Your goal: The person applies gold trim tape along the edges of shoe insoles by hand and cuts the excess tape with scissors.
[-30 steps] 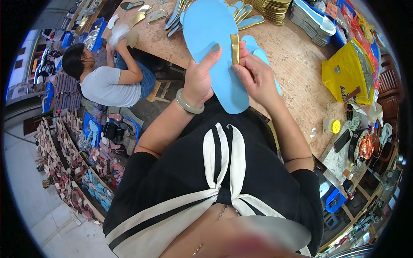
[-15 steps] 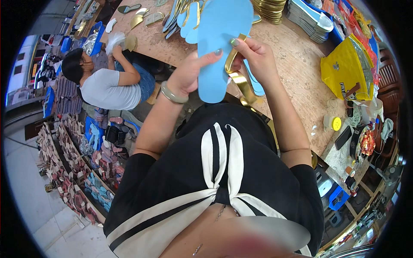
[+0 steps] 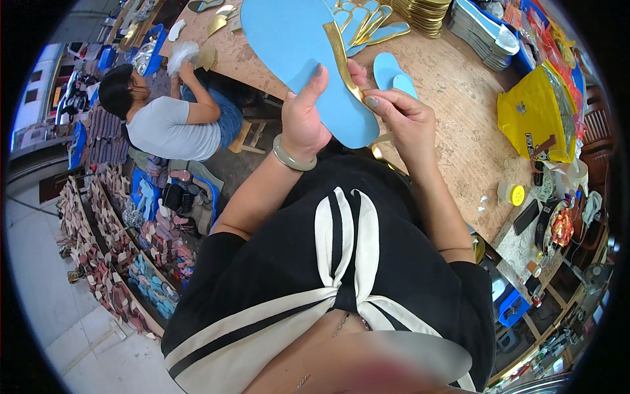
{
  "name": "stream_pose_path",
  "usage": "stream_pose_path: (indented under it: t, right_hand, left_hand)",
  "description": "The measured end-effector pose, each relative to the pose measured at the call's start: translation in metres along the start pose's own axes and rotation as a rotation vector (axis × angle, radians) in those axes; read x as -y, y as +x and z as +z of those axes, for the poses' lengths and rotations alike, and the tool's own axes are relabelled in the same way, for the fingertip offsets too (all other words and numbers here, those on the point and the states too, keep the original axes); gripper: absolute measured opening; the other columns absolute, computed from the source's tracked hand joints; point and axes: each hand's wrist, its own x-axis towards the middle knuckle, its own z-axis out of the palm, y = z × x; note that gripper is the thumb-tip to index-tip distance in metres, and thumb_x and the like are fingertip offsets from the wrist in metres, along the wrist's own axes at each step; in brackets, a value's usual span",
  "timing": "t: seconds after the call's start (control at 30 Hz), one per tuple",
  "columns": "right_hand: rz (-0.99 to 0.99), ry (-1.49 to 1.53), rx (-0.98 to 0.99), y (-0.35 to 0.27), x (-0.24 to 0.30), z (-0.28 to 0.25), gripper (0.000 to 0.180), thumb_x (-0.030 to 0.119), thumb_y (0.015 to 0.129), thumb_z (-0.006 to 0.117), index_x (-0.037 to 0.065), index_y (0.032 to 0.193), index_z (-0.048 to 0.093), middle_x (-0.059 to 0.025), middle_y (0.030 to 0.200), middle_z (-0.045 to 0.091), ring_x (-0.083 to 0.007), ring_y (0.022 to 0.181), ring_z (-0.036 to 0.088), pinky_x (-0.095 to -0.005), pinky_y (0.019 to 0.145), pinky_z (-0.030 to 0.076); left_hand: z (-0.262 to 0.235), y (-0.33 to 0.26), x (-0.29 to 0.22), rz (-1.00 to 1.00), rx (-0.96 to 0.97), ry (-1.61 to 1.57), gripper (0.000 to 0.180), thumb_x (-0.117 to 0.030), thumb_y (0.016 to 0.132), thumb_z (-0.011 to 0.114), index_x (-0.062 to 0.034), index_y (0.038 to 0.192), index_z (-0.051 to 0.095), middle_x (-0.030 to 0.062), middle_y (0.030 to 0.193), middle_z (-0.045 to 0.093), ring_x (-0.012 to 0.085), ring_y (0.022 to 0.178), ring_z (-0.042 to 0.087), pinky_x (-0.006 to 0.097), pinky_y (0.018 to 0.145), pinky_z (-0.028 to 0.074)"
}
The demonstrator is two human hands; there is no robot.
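Note:
My left hand (image 3: 306, 123) grips a light blue shoe insole (image 3: 283, 44) near its narrow end, with the thumb lying across its face. The insole is tilted, its wide end up toward the far left. Along its right edge runs a shiny gold strip (image 3: 338, 56). My right hand (image 3: 408, 125) pinches this strip between thumb and fingers beside the insole's edge. Some of the strip's lower part is hidden behind the fingers. Just beyond my right hand, small blue insoles (image 3: 387, 67) lie on the wooden table (image 3: 453, 125).
Gold-edged blue insoles (image 3: 387, 31) and a gold stack (image 3: 420, 14) lie at the far side, beside a grey-and-blue stack (image 3: 482, 36). A yellow bag (image 3: 535, 115) and yellow-lidded jar (image 3: 516, 194) stand right. A seated person (image 3: 174, 125) handles clear plastic at left.
The insole has tilted, its wide end swinging left. The gold strip, a hanging loop before, now lies along the insole's edge, and my right hand has moved down to its narrow end.

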Motion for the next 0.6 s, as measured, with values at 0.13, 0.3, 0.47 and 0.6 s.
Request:
stream_pose_path:
  t: [0.13,0.3,0.47,0.6]
  right_hand:
    - [0.043,0.086,0.009,-0.002,-0.006,0.000,0.013,0.008,0.083,0.064,-0.001,0.091,0.069,-0.0025,0.078,0.063,-0.0078,0.067,0.054,-0.0222,0.060,0.044]
    - [-0.103,-0.227,0.048,0.006,-0.010,0.002,0.012,0.011,0.084,0.063,0.001,0.087,0.067,0.0029,0.073,0.059,-0.0040,0.069,0.050,-0.0193,0.062,0.040]
    - [0.083,-0.167,0.057,0.019,-0.016,0.003,0.016,0.014,0.083,0.064,-0.001,0.089,0.068,-0.0006,0.074,0.063,-0.0043,0.066,0.052,-0.0211,0.058,0.043]
    - [0.113,-0.070,0.088,0.017,-0.017,-0.006,0.016,0.011,0.083,0.064,-0.001,0.093,0.068,-0.0028,0.083,0.066,-0.0053,0.075,0.055,-0.0202,0.068,0.046]
  left_hand:
    - [0.001,-0.002,0.003,0.084,0.009,0.116,0.033,-0.023,0.095,0.044,0.0014,0.117,0.045,0.0158,0.101,0.057,0.0252,0.098,0.056,0.044,0.095,0.041]
    - [0.018,-0.005,0.008,0.050,-0.107,0.287,0.031,-0.021,0.091,0.053,0.0033,0.111,0.050,0.0150,0.100,0.060,0.0225,0.093,0.059,0.034,0.080,0.049]
    - [0.011,-0.010,0.036,0.104,-0.411,0.023,0.036,-0.008,0.086,0.059,0.0040,0.116,0.045,0.0178,0.096,0.062,0.0249,0.091,0.061,0.036,0.081,0.050]
    - [0.005,-0.006,0.026,0.077,-0.349,0.148,0.035,-0.006,0.085,0.058,0.0045,0.116,0.045,0.0175,0.092,0.062,0.0257,0.091,0.062,0.036,0.080,0.050]
